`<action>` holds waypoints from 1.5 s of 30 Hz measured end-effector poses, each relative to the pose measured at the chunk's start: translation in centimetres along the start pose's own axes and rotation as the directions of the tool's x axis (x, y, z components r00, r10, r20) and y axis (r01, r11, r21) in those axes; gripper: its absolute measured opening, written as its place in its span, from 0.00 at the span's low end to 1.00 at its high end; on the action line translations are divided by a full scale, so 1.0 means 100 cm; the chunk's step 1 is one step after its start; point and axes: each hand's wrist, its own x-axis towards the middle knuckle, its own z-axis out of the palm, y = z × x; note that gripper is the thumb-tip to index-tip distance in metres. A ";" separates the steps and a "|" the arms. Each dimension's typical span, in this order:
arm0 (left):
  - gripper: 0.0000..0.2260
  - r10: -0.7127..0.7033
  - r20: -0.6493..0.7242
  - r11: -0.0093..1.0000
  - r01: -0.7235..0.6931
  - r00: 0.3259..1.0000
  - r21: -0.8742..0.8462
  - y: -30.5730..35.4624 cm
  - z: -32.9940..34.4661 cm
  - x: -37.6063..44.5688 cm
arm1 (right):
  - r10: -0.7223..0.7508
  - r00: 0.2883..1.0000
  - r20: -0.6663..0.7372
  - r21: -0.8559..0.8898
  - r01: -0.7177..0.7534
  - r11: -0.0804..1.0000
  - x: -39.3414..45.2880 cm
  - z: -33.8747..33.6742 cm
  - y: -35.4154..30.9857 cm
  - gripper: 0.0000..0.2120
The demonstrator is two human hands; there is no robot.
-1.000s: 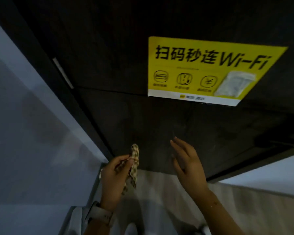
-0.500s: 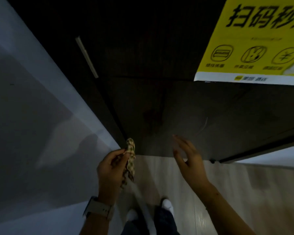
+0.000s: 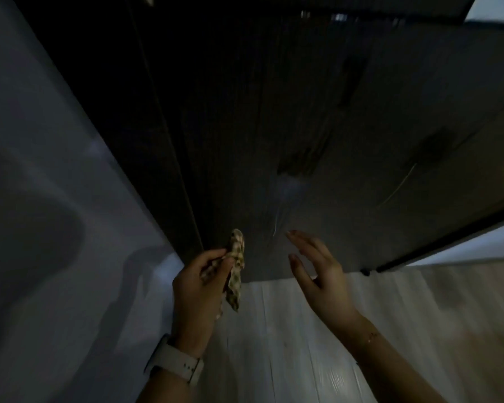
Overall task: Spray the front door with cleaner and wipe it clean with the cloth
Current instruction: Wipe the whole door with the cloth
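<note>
The dark front door [image 3: 317,117] fills the upper middle of the view, its lower panel showing streaks and a wet sheen. My left hand [image 3: 200,283] grips a bunched checked cloth [image 3: 235,269] near the door's bottom left corner, close to the frame. My right hand [image 3: 317,269] is held up with fingers straight and spread, empty, just in front of the door's lower edge; contact with the door cannot be told. No spray bottle is in view.
A pale wall [image 3: 56,199] runs along the left. Light wood-look floor [image 3: 303,344] lies below the door. The dark door frame [image 3: 163,141] stands between wall and door. A white watch [image 3: 173,363] is on my left wrist.
The view has dropped down the door; the yellow Wi-Fi sticker has left the frame at the top. Both hands keep their pose, the left still holding the cloth.
</note>
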 end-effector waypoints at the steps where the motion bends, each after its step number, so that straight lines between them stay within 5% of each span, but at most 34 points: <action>1: 0.08 0.021 0.010 1.000 -0.021 1.000 -0.021 -0.011 0.005 0.005 | -0.012 1.000 -0.019 0.020 0.012 1.000 0.002 0.009 0.012 0.19; 5: 0.08 0.194 -0.006 0.980 -0.194 0.981 -0.040 -0.057 0.027 0.025 | -0.134 0.987 -0.089 -0.003 0.135 0.991 -0.001 0.045 0.070 0.21; 11: 0.08 0.552 -0.090 0.831 -0.556 0.829 -0.018 -0.095 0.042 0.060 | -0.432 0.884 -0.179 -0.277 0.377 0.884 0.011 0.069 0.129 0.21; 16: 0.10 0.759 -0.106 0.642 -0.765 0.643 -0.046 -0.082 0.044 0.060 | -0.552 0.774 -0.311 -0.367 0.438 0.821 0.022 0.054 0.118 0.22; 20: 0.13 0.825 -0.060 0.562 -0.827 0.562 -0.010 -0.052 0.043 0.057 | -0.595 0.731 -0.333 -0.415 0.453 0.789 0.033 0.027 0.097 0.22; 23: 0.15 0.931 -0.046 0.364 -0.920 0.361 0.148 -0.006 0.043 0.070 | -0.651 0.678 -0.341 -0.524 0.438 0.731 0.064 0.000 0.077 0.22; 27: 0.18 0.998 -0.002 0.057 -0.912 0.061 0.405 0.078 0.047 0.097 | -0.726 0.556 -0.405 -0.633 0.403 0.662 0.110 -0.025 0.062 0.23; 33: 0.12 0.980 0.128 -0.201 -0.789 -0.155 0.581 0.128 0.061 0.123 | -0.790 0.422 -0.444 -0.707 0.377 0.599 0.151 -0.014 0.080 0.24; 39: 0.10 0.921 0.322 -0.365 -0.769 -0.217 0.525 0.030 0.086 0.143 | -0.826 0.365 -0.429 -0.725 0.407 0.556 0.159 -0.013 0.086 0.23; 42: 0.15 0.867 0.459 -0.412 -0.795 -0.192 0.446 -0.023 0.093 0.145 | -0.824 0.366 -0.433 -0.698 0.442 0.564 0.157 -0.014 0.086 0.22; 45: 0.12 0.820 0.512 -0.491 -0.774 -0.256 0.399 -0.010 0.091 0.146 | -0.823 0.380 -0.422 -0.687 0.458 0.564 0.156 -0.015 0.086 0.22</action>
